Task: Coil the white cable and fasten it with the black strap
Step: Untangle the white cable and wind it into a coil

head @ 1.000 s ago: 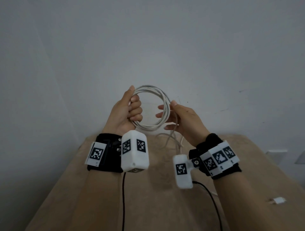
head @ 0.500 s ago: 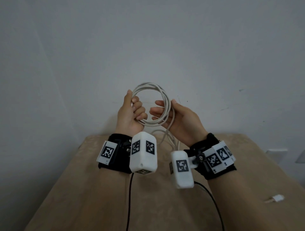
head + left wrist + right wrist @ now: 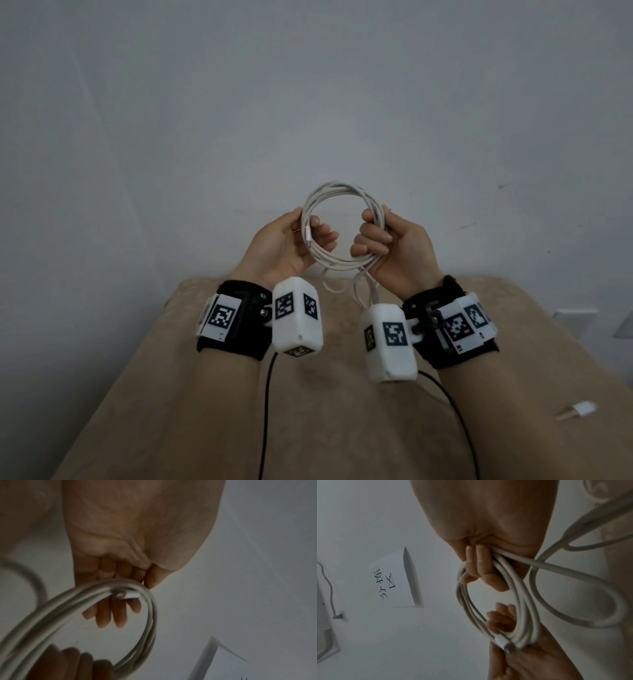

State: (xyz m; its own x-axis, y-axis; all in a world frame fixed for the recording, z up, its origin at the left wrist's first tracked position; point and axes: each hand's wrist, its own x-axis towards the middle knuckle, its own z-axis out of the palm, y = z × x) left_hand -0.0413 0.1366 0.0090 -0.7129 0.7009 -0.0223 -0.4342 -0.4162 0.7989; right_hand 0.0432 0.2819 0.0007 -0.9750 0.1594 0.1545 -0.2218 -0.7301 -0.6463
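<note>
Behind everything stands a plain grey-white wall (image 3: 308, 102), and below it a beige tabletop (image 3: 325, 411) that reaches from the wall toward the person, with its left and right edges both visible and free room on either side of the arms. Both hands are raised above the far part of this surface, apart from each other, with the white cable (image 3: 342, 195) held between them as a round coil of several turns. Left hand (image 3: 281, 246) holds the left side of the coil, its fingers curled round the strands, and one white plug end (image 3: 309, 234) lies along the strands at these fingers. Right hand (image 3: 394, 253) grips the right side of the coil, the fingers closed tightly round the bundle, as the right wrist view shows clearly. Some loose cable hangs down from the coil between the wrists in slack loops. Near the right edge of the tabletop lies the other white plug (image 3: 582, 408), well apart from the hands. On the wall, the right wrist view shows a white paper sign (image 3: 393, 580) with handwritten characters. I cannot find the black strap in any view.
</note>
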